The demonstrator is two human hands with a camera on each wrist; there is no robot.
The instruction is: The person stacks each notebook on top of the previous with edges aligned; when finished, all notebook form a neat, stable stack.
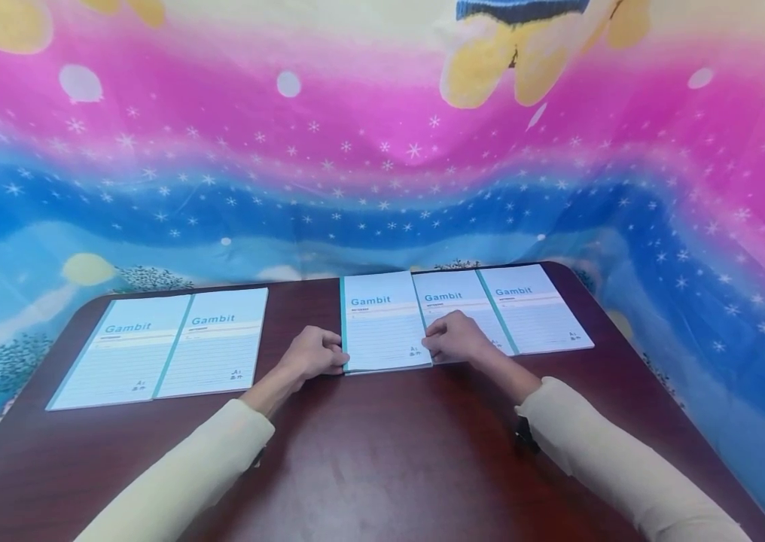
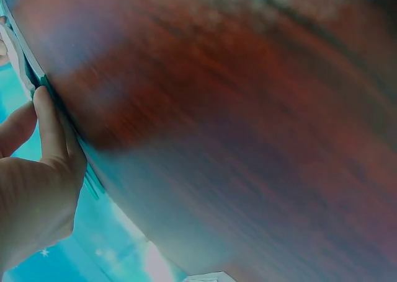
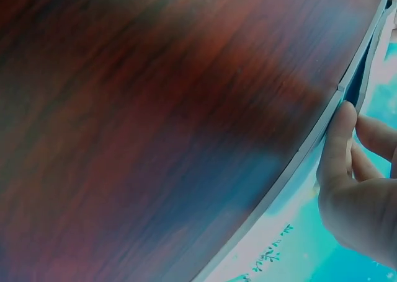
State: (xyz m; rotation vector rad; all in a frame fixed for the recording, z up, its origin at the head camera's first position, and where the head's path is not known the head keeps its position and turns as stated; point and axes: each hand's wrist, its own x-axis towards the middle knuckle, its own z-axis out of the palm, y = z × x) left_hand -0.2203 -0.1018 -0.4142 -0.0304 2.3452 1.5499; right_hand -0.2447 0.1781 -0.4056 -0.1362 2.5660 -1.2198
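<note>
A white and pale-blue Gambit notebook with a teal spine lies between the two hands, near the table's far edge. My left hand pinches its lower left corner; in the left wrist view the thumb and fingers of the left hand meet at the teal spine. At the lower right corner, my right hand pinches the notebook, partly covering the neighbouring notebook. The right wrist view shows the right hand holding a cover edge, with a dark gap below it.
Another notebook lies at the far right. Two more notebooks, one outer and one inner, lie side by side at the left of the brown table. A printed cloth hangs behind the table.
</note>
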